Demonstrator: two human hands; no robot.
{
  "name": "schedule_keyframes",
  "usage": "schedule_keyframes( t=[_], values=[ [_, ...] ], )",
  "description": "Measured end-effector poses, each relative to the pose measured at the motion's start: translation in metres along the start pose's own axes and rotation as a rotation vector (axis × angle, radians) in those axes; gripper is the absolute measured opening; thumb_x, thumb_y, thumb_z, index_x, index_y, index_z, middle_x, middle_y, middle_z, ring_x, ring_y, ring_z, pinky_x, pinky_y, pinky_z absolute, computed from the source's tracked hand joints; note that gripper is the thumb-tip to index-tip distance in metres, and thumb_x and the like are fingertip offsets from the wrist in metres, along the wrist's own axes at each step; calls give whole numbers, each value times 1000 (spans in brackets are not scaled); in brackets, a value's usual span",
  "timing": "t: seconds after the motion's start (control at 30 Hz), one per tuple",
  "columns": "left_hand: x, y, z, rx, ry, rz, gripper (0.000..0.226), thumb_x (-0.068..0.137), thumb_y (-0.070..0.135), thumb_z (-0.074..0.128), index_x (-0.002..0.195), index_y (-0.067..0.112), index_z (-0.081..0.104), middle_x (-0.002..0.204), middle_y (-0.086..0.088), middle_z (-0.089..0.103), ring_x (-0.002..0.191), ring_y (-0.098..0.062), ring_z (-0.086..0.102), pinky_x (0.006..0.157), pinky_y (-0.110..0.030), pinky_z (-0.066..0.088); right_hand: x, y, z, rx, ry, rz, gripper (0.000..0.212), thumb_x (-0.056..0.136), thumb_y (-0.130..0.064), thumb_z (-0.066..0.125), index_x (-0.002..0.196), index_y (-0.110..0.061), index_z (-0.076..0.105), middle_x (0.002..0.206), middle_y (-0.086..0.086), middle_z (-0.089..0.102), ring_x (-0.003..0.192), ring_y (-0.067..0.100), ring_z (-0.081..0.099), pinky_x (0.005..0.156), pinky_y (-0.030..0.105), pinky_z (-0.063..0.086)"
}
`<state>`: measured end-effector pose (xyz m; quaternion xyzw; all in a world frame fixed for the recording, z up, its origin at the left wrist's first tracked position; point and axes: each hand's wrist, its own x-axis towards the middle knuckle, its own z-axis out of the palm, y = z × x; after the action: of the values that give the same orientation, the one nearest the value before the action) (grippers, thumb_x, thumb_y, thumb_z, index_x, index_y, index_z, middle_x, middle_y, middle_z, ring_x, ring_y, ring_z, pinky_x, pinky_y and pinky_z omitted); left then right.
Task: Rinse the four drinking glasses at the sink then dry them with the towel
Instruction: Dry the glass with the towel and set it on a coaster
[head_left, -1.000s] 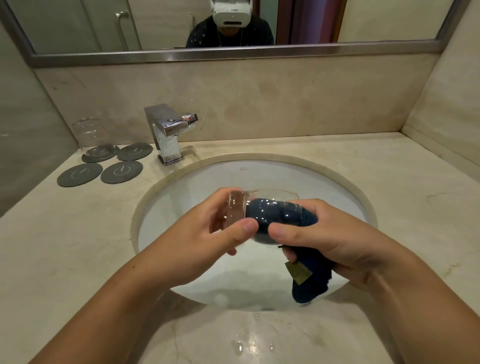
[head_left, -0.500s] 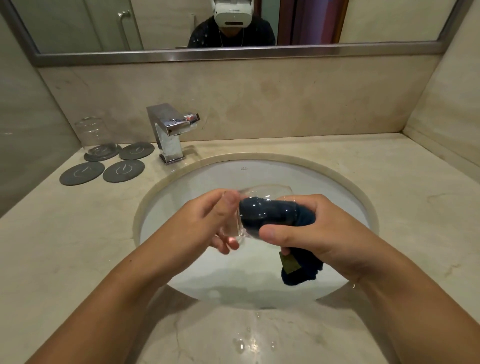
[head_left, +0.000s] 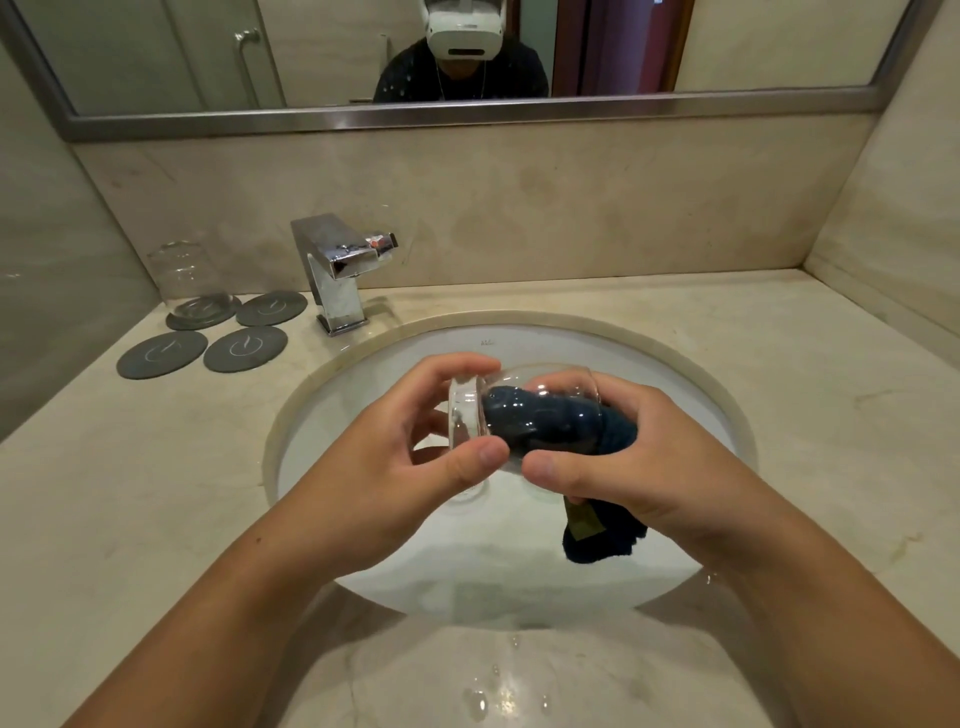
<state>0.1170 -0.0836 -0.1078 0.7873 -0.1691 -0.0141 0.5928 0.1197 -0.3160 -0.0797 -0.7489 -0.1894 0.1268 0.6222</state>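
Observation:
Over the white sink (head_left: 675, 374) I hold a clear drinking glass (head_left: 550, 382) on its side. My left hand (head_left: 395, 467) grips its thick base between thumb and fingers. My right hand (head_left: 634, 467) grips the dark blue towel (head_left: 540, 423), which is stuffed into the glass; its loose end with a tan tag hangs below my palm. A second clear glass (head_left: 182, 275) stands upside down on a grey coaster at the back left.
Three more grey coasters (head_left: 244, 348) lie bare on the marble counter at the left. A chrome faucet (head_left: 337, 270) stands behind the sink's left rim. Water drops (head_left: 498, 691) lie on the counter in front of the basin. A mirror runs along the wall.
The glass has turned in my hands while the towel stays inside it. My left thumb shifted from above the base to below it, and the towel's hanging end swung a little.

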Motion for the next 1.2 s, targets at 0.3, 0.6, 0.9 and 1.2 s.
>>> schedule_keyframes(
  t=[0.3, 0.6, 0.9, 1.2],
  values=[
    [0, 2, 2, -59, 64, -20, 51, 81, 54, 74, 129, 45, 60, 128, 6, 72, 114, -25, 72, 102, -58, 55, 0, 3, 4, 6, 219, -65, 67, 71, -45, 89, 122, -60, 49, 66, -3, 69, 60, 15, 68, 60, 24, 56],
    [-6, 3, 3, 193, -10, 77, 54, 89, 36, 80, 132, 47, 51, 133, 18, 65, 123, -16, 64, 101, -36, 56, -1, -4, 5, -99, 71, -68, 89, 68, -36, 86, 142, -66, 46, 86, -16, 77, 64, 8, 69, 64, 19, 53],
    [-5, 8, 3, 48, -74, -83, 64, 85, 62, 73, 141, 53, 44, 136, 15, 65, 114, -9, 71, 92, -28, 60, -2, -2, 9, -43, 108, -110, 81, 66, -29, 88, 133, -61, 57, 106, -11, 78, 88, 12, 78, 75, 17, 57],
    [0, 4, 9, -85, -1, -118, 40, 88, 56, 66, 122, 35, 64, 98, -8, 74, 74, -14, 68, 70, -28, 57, 1, 1, 6, -88, 66, -81, 73, 66, -36, 86, 130, -60, 57, 102, -13, 79, 88, 9, 75, 77, 19, 56]
  ],
)
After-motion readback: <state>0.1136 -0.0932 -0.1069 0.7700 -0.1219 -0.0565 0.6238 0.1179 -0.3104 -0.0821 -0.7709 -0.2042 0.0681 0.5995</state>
